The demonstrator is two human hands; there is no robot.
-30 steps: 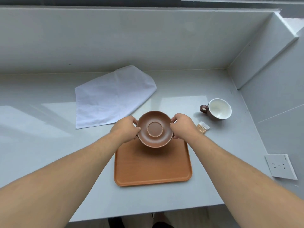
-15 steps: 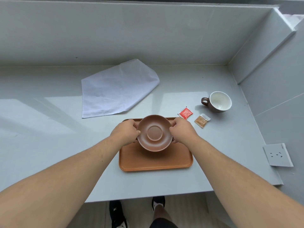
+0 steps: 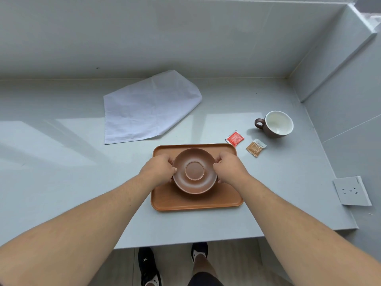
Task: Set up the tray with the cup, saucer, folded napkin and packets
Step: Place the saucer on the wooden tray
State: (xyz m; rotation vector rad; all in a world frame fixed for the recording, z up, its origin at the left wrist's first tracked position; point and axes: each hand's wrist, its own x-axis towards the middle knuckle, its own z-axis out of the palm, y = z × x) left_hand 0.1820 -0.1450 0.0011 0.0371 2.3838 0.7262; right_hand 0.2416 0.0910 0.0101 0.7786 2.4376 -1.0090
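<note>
A brown saucer (image 3: 194,170) is over the middle of the orange-brown tray (image 3: 196,201); whether it rests on the tray is not clear. My left hand (image 3: 157,169) grips its left rim and my right hand (image 3: 229,167) grips its right rim. A brown cup (image 3: 276,124) with a white inside stands to the right of the tray, handle pointing left. A red packet (image 3: 235,138) and a tan packet (image 3: 255,148) lie between cup and tray. A white napkin (image 3: 149,108) lies spread out behind the tray to the left.
The grey counter (image 3: 61,162) ends in a back wall and a right wall. A white socket plate (image 3: 351,190) sits at the counter's right end. The counter's front edge is near my body, with my feet below it.
The saucer, held by both hands, has moved back toward me and down over the tray's middle. The camera has tilted, bringing the red packet and my feet into view.
</note>
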